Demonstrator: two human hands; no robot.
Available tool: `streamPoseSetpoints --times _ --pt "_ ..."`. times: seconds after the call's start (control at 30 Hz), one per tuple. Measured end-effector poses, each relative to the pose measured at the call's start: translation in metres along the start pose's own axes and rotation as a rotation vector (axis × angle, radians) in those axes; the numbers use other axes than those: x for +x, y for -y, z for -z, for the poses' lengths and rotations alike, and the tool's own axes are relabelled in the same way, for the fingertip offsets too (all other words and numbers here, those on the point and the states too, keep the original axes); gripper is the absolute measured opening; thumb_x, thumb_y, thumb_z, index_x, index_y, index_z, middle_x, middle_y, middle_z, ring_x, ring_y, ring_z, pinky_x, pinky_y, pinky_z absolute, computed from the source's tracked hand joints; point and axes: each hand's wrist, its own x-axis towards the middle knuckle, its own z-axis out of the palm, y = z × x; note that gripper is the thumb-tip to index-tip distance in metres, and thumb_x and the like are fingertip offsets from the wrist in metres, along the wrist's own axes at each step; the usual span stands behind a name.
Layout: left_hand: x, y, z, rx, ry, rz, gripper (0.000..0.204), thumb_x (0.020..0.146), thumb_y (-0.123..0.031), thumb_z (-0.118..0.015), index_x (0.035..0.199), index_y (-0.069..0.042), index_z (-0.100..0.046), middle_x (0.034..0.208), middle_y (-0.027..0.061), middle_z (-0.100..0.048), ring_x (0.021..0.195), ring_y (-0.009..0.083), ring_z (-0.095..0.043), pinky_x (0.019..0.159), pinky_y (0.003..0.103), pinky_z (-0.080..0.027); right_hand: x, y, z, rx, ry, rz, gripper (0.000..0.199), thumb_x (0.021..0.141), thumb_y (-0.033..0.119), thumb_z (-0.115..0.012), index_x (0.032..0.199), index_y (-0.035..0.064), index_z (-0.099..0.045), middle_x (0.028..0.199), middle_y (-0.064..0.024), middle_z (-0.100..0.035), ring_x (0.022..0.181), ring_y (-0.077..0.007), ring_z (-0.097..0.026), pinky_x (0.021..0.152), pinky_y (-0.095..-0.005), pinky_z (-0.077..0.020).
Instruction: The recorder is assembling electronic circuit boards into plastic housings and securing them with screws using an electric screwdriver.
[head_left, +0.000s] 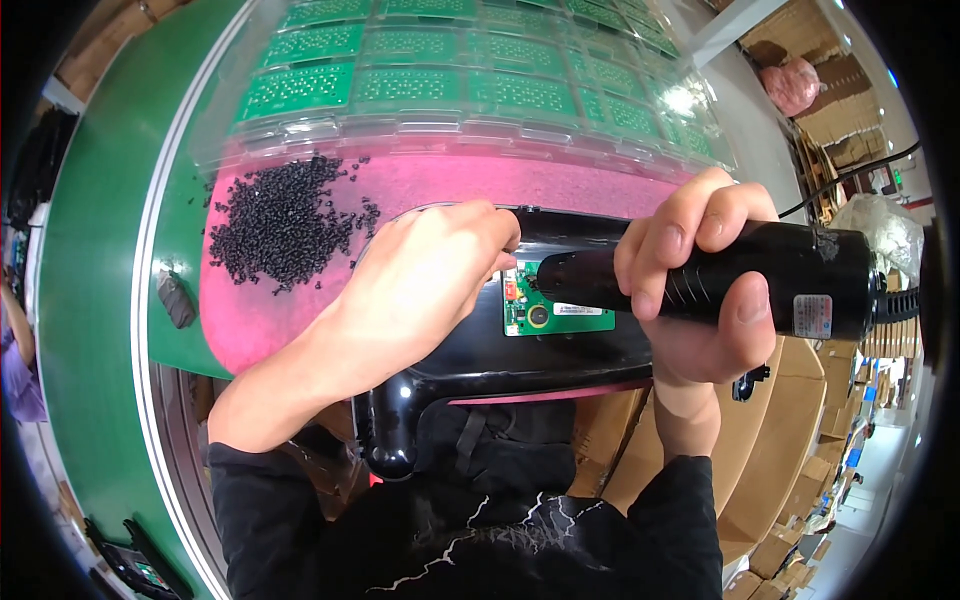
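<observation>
power driver (800, 262) over green board (585, 322)

right of centre, the right hand (692, 348) grips the driver. the left hand (425, 275), pinched narrow by the board's left edge, hides any contents. the board sits at centre in a black housing (590, 355). small black parts (272, 225) heap upper left.

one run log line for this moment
right hand: holding black electric screwdriver, nose over green circuit board; left hand: at board's left edge; board: on black plastic housing; black screws: piled on pink mat

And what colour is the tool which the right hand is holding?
The tool is black, with a pale label; the head view shows it best.
</observation>
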Motion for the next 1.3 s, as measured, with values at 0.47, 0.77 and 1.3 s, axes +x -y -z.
streamPoseSetpoints --times 0.47,0.77,1.3 --pt "-0.001 -0.003 0.002 0.068 0.096 0.064 0.012 0.091 -0.011 -0.063 0.095 0.0 -0.064 0.09 0.0174 -0.065 0.084 0.0391 -0.064 0.07 0.045 -0.051 0.006 0.0 -0.004 -0.021 0.051 -0.042 0.038 0.088 0.038 -0.063 0.098 0.0045 -0.046 0.088 -0.011 -0.051 0.049 -0.0126 -0.049 0.051 -0.0283 -0.0442" --pt "-0.001 0.002 0.002 0.073 0.0 0.041 0.013 0.089 -0.01 -0.063 0.093 0.002 -0.064 0.088 0.0186 -0.065 0.085 0.0404 -0.063 0.073 0.046 -0.051 0.016 -0.013 -0.008 -0.027 0.222 -0.076 0.038 0.09 0.036 -0.067 0.099 0.0038 -0.048 0.086 -0.0113 -0.051 0.052 -0.012 -0.049 0.054 -0.0261 -0.0449" --pt "0.008 0.003 -0.004 -0.089 0.085 -0.396 0.015 0.081 -0.004 -0.069 0.094 -0.001 -0.062 0.08 0.0108 -0.063 0.073 0.0333 -0.064 0.061 0.041 -0.051 0.001 0.03 0.022 0.354 0.129 0.189 0.033 0.092 0.037 -0.058 0.101 0.0063 -0.049 0.092 -0.0044 -0.051 0.052 -0.009 -0.053 0.057 -0.0278 -0.0442"
